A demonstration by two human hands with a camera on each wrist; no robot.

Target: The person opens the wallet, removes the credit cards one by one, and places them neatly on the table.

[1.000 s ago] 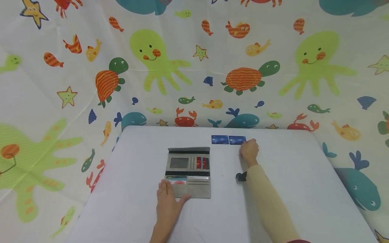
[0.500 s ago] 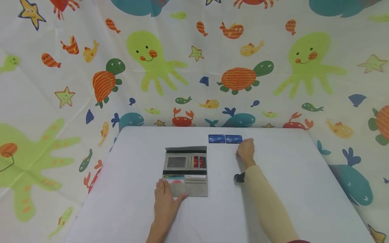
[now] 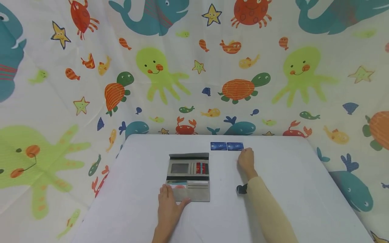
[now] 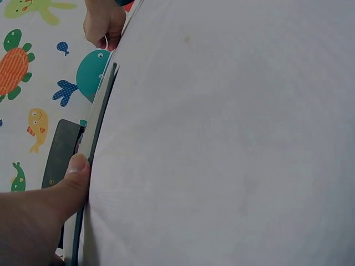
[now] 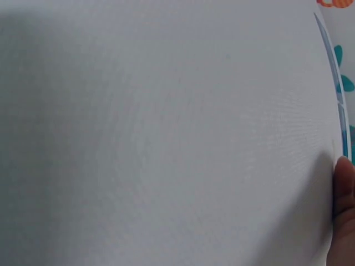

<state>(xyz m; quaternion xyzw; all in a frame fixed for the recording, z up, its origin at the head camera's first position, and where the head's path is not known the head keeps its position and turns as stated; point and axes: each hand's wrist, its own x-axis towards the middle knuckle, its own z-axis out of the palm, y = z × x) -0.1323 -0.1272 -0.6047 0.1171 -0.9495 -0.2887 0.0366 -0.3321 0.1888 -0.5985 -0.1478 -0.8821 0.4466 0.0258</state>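
Observation:
An unfolded grey wallet (image 3: 197, 195) lies on the white table with cards in its slots, some of them red (image 3: 198, 168). My left hand (image 3: 170, 207) rests on its lower left corner, fingers straight and the thumb along the near edge. In the left wrist view that thumb (image 4: 75, 177) presses against the wallet's edge (image 4: 102, 105). Farther back, two blue bank cards lie side by side, a left one (image 3: 218, 146) and a right one (image 3: 234, 146). My right hand (image 3: 247, 162), fingers curled, pinches the right card at its near right corner; the fingertips partly hide this corner.
The white table (image 3: 136, 168) ends at the back against a curtain (image 3: 182, 84) printed with sea animals. A small black device (image 3: 241, 189) sits at the right wrist, beside a beige sleeve (image 3: 268, 209).
The head view has tilted up, so everything on the table appears lower. Both hands, the wallet and the blue cards keep nearly the same places relative to one another.

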